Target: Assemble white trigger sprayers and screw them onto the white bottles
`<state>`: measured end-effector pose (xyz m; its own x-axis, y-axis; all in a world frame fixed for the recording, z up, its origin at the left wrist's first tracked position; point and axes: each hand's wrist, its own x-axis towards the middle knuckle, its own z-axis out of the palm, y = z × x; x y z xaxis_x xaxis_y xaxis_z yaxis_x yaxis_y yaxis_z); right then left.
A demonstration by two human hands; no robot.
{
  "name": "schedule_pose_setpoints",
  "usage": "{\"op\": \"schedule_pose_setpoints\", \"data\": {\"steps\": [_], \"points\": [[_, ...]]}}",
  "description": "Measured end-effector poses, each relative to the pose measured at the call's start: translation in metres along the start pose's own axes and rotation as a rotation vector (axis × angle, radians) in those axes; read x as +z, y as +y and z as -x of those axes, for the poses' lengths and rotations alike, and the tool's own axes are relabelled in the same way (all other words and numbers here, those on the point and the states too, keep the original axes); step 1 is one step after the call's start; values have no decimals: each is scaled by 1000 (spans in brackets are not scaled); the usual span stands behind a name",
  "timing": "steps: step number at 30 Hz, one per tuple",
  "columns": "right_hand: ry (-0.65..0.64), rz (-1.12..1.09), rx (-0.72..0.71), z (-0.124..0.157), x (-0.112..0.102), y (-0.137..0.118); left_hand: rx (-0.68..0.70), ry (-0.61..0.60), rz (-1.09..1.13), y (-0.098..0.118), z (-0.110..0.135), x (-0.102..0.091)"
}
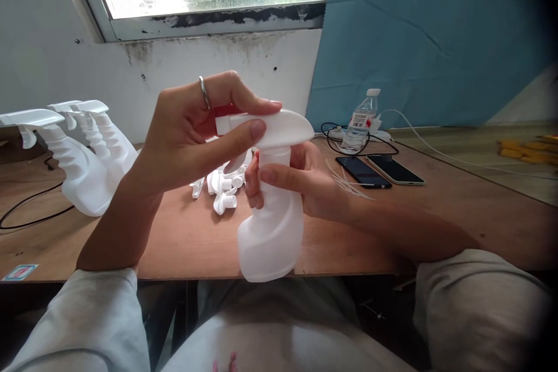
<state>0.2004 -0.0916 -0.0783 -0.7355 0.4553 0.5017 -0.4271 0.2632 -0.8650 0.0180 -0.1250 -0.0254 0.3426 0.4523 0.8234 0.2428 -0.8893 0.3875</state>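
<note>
I hold a white spray bottle (274, 238) upright in front of me at a wooden table (183, 253), with both hands closed on it. My left hand (187, 122), a silver ring (203, 93) on 1 finger, pinches the spray head (285, 128) from the nozzle side, thumb along its near face and index finger laid over its top. The rounded back of the head sticks out beyond those 2 fingertips, to the right, and the trigger (235, 163) hangs beneath my thumb. Lower down, my right hand (311, 183) wraps the neck just under the head: thumb across the front, fingers curled behind, their tips showing on the left side. The body of the bottle hangs below that grip, its base over the table's near edge; from this angle I cannot tell whether it touches the wood. Behind my hands lies a loose pile of small white parts (224, 189). More white spray bottles (89, 186) stand to my left, near my forearm. To my right, 2 phones (364, 172) lie side by side near a clear water bottle (360, 128), with thin white strips (342, 177) just beside them.
</note>
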Motion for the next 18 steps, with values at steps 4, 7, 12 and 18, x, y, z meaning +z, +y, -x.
{"op": "schedule_pose_setpoints", "data": {"steps": [4,7,12,18], "points": [[29,-38,-27,0,2,1,29,0,11,-4,-1,0],[67,11,-52,-2,1,2,32,1,4,-7,-3,1],[66,29,-71,-6,-7,4,-16,-2,2,-12,-6,3],[73,3,-78,-9,-13,10,-11,-8,6,-12,-4,3]]}}
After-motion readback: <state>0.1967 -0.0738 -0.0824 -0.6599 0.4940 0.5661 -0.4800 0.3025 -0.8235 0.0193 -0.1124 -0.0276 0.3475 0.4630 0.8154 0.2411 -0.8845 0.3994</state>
